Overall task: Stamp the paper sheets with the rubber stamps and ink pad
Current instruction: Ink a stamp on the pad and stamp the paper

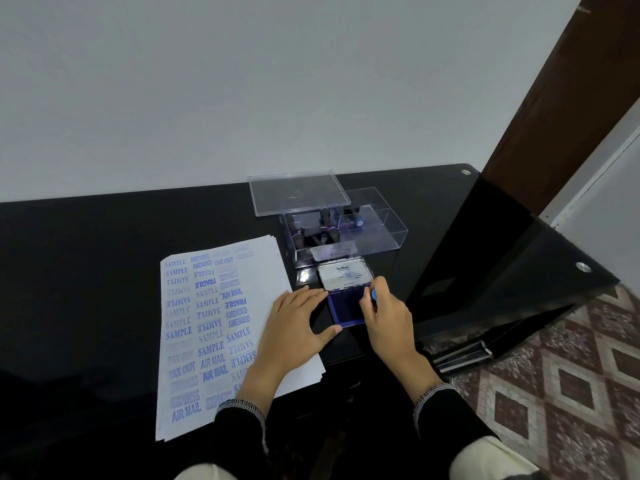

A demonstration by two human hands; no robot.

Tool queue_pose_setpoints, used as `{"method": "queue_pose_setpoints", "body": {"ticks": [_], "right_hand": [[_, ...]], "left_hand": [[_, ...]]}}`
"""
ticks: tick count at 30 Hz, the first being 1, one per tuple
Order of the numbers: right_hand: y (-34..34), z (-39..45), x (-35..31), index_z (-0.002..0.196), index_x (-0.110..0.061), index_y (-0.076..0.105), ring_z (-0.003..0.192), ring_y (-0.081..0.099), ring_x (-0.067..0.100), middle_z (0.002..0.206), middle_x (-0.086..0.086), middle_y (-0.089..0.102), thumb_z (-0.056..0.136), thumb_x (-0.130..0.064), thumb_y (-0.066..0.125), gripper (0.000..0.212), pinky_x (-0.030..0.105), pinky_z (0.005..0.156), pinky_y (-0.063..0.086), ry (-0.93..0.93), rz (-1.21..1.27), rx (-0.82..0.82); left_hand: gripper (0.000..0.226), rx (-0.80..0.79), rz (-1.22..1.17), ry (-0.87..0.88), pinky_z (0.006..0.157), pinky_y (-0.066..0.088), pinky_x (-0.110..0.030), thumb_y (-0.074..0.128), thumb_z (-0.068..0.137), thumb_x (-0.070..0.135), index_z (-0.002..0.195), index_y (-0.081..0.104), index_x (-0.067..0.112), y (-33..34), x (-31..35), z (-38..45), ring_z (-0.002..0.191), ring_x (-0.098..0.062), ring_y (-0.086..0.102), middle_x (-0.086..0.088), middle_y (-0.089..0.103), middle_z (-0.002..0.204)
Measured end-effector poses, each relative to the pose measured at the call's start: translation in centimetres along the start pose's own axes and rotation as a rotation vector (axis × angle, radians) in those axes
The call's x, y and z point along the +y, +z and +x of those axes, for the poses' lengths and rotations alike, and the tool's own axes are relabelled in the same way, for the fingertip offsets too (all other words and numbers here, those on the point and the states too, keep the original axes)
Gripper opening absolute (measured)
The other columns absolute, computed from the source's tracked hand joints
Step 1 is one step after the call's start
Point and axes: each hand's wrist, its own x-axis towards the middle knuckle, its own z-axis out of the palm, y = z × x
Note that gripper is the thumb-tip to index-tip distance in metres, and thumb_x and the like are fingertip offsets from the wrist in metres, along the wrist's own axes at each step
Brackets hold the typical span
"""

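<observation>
A stack of white paper sheets (221, 327) lies on the black table, its top sheet covered with blue stamped words. To its right stands the open ink pad (346, 311), blue pad showing, silver lid (344, 276) tilted up behind. My left hand (298, 327) rests flat, fingers spread, on the paper's right edge and touches the pad's left side. My right hand (384, 313) grips a rubber stamp with a blue knob (373, 294) and presses it down at the pad's right edge. The stamp's face is hidden.
A clear plastic box (381, 233) holding several dark-handled stamps sits behind the ink pad, its clear lid (298, 194) leaning behind it. The glass table's right edge (519, 306) drops off to a patterned floor. A brown door frame stands at the far right.
</observation>
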Motion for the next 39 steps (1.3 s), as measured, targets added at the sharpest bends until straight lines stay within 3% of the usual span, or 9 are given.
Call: {"method": "queue_pose_setpoints", "body": {"ticks": [7, 14, 18, 25, 28, 33, 39], "right_hand": [[0.5, -0.5, 0.1, 0.08, -0.017, 0.036, 0.05, 0.044, 0.024, 0.056, 0.002, 0.047, 0.095, -0.01, 0.053, 0.023, 0.026, 0.054, 0.028, -0.026, 0.057, 0.092], [0.3, 1.3, 0.6, 0.082, -0.016, 0.035, 0.045, 0.038, 0.025, 0.049, -0.006, 0.033, 0.094, -0.013, 0.051, 0.02, 0.025, 0.045, 0.02, -0.054, 0.007, -0.017], [-0.1, 2.2, 0.4, 0.082, -0.015, 0.035, 0.043, 0.039, 0.023, 0.051, 0.003, 0.042, 0.095, -0.015, 0.049, 0.019, 0.03, 0.042, 0.024, -0.064, -0.026, -0.082], [-0.1, 4.1, 0.1, 0.086, -0.012, 0.039, 0.056, 0.052, 0.033, 0.064, 0.012, 0.059, 0.094, -0.018, 0.045, 0.012, 0.037, 0.049, 0.034, -0.067, -0.095, -0.164], [0.1, 3.6, 0.3, 0.086, -0.014, 0.039, 0.054, 0.052, 0.032, 0.063, 0.01, 0.059, 0.095, -0.019, 0.046, 0.012, 0.037, 0.049, 0.037, -0.065, -0.059, -0.144], [0.2, 2.1, 0.6, 0.084, -0.015, 0.036, 0.047, 0.045, 0.029, 0.054, 0.009, 0.048, 0.095, -0.015, 0.048, 0.016, 0.033, 0.044, 0.028, -0.056, 0.025, -0.083], [0.6, 0.4, 0.7, 0.083, -0.015, 0.039, 0.055, 0.043, 0.027, 0.059, 0.006, 0.047, 0.095, -0.014, 0.051, 0.017, 0.03, 0.047, 0.03, -0.042, 0.049, 0.01]], "left_hand": [[0.07, -0.004, 0.01, 0.001, 0.115, 0.002, -0.023, 0.051, 0.086, 0.067, 0.146, 0.036, 0.033, -0.1, 0.0, 0.1, 0.141, -0.003, 0.022, 0.017, 0.038, 0.148], [0.07, 0.009, 0.009, 0.003, 0.114, 0.0, -0.021, 0.052, 0.085, 0.066, 0.145, 0.037, 0.032, 0.0, 0.0, 0.0, 0.141, -0.004, 0.023, 0.016, 0.039, 0.148], [0.069, 0.001, 0.011, 0.001, 0.113, -0.001, -0.02, 0.052, 0.086, 0.065, 0.146, 0.036, 0.033, 0.0, 0.0, 0.1, 0.141, -0.004, 0.022, 0.017, 0.038, 0.148], [0.069, -0.009, 0.002, -0.006, 0.114, 0.001, -0.022, 0.052, 0.086, 0.065, 0.145, 0.036, 0.033, 0.0, -0.1, 0.1, 0.141, -0.004, 0.022, 0.016, 0.038, 0.148], [0.07, -0.012, 0.002, -0.008, 0.116, 0.004, -0.024, 0.051, 0.086, 0.066, 0.145, 0.036, 0.034, 0.0, -0.1, 0.1, 0.141, -0.004, 0.021, 0.017, 0.038, 0.148], [0.07, -0.016, -0.008, -0.009, 0.117, 0.004, -0.026, 0.052, 0.086, 0.065, 0.146, 0.036, 0.033, -0.1, 0.0, 0.0, 0.141, -0.004, 0.021, 0.017, 0.038, 0.149], [0.07, -0.007, -0.008, -0.01, 0.117, 0.004, -0.025, 0.052, 0.086, 0.065, 0.145, 0.037, 0.033, -0.1, 0.1, 0.1, 0.141, -0.003, 0.021, 0.017, 0.038, 0.148]]}}
